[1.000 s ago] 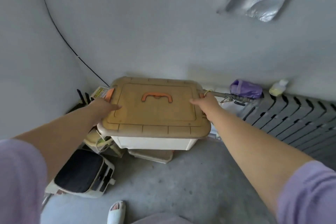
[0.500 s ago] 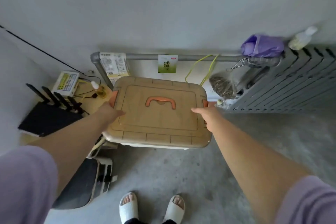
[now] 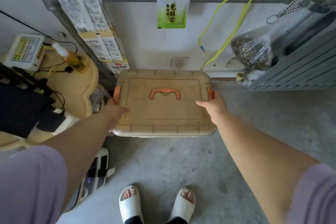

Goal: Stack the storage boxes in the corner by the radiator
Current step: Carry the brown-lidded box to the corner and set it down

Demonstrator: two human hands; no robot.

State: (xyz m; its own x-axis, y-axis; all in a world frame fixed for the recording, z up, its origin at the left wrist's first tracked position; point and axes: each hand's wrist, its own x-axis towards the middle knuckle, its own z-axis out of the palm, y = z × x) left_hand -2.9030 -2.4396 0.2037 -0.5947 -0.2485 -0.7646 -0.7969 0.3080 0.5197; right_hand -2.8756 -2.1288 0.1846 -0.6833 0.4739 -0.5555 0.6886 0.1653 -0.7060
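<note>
Held between both hands: storage box [image 3: 163, 111], tan lid up, orange handle [image 3: 165, 93] midway between the grips. Left hand [image 3: 115, 111] clamped on the left rim, thumb over the lid; right hand [image 3: 213, 107] likewise on the right rim, just behind an orange latch [image 3: 211, 93]. Beyond the right hand, well apart, the radiator [image 3: 300, 71].

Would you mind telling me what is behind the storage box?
A wall socket and a yellow cable show behind the storage box; anything lower is covered by the box.

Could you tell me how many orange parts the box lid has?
3: handle at the centre, left latch on the left edge, right latch on the right edge.
</note>
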